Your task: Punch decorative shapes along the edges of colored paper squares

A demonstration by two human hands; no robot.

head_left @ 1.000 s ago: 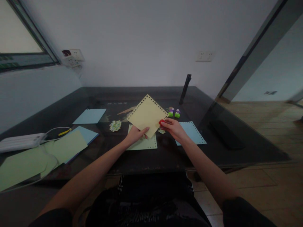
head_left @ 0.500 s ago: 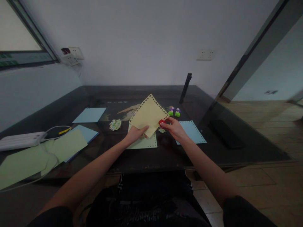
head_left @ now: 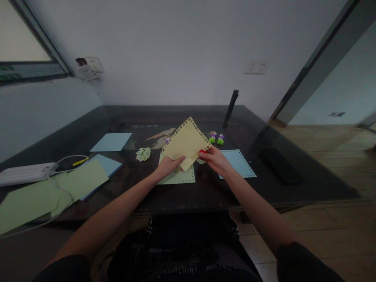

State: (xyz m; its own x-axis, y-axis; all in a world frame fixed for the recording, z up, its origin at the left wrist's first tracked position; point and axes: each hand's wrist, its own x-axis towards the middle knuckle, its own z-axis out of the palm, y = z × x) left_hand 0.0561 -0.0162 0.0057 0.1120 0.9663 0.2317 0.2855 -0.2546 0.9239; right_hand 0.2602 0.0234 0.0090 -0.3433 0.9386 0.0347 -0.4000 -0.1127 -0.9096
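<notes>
My left hand (head_left: 170, 166) grips a pale yellow sheet of paper (head_left: 188, 141) by its lower left part, thumb on top. The sheet is held up at a slant, corner upward, with punched holes along its two upper edges. At its right side, my right hand (head_left: 216, 158) is closed on a small red paper punch (head_left: 202, 151), mostly covered by the fingers. Below the raised sheet, a pale green sheet (head_left: 176, 179) with holes along its edge lies on the table. Beneath the punch sits a small heap of paper bits (head_left: 201, 161).
Purple-and-green punches (head_left: 216, 138) stand behind my right hand. A punched blue sheet (head_left: 238, 162) lies right, near a black slab-like object (head_left: 280, 166). Leftward are paper bits (head_left: 143, 154), a blue sheet (head_left: 111, 142), green sheets (head_left: 85, 180) and a white power strip (head_left: 26, 175). A black upright object (head_left: 230, 109) stands behind.
The yellow sheet has shifted slightly to the right and turned a little. Less of the red punch shows between my right fingers. Both hands keep their hold.
</notes>
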